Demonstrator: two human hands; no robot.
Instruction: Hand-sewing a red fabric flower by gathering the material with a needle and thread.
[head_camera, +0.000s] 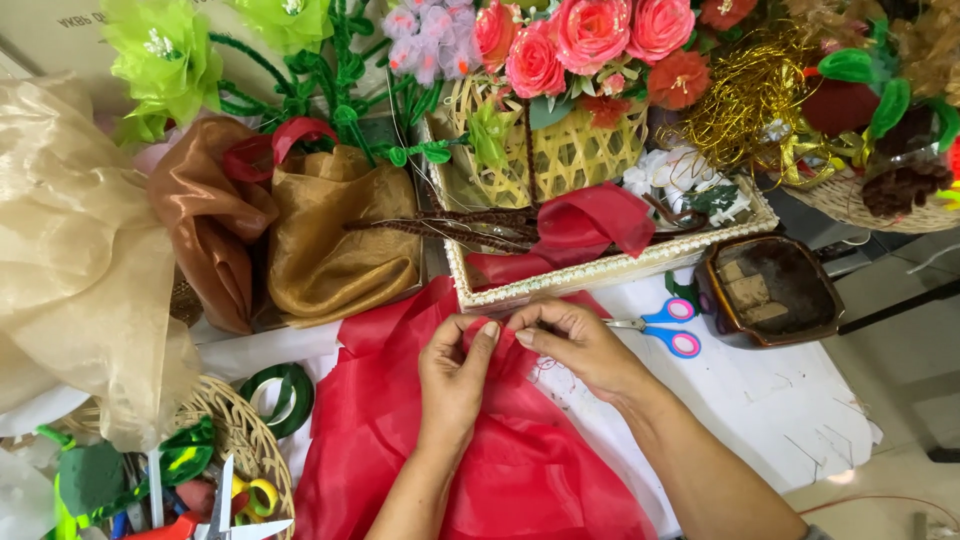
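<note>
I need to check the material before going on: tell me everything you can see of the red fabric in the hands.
The red fabric is a sheer, slightly glossy sheet, crumpled and folded. It lies spread over the white table, from the tray to the bottom edge. The left hand and right hand pinch its upper edge together.

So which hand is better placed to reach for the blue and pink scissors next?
Probably the right hand: the scissors lie just beyond its knuckles, on the white table cover. The left hand sits further away and pinches the red fabric.
</note>
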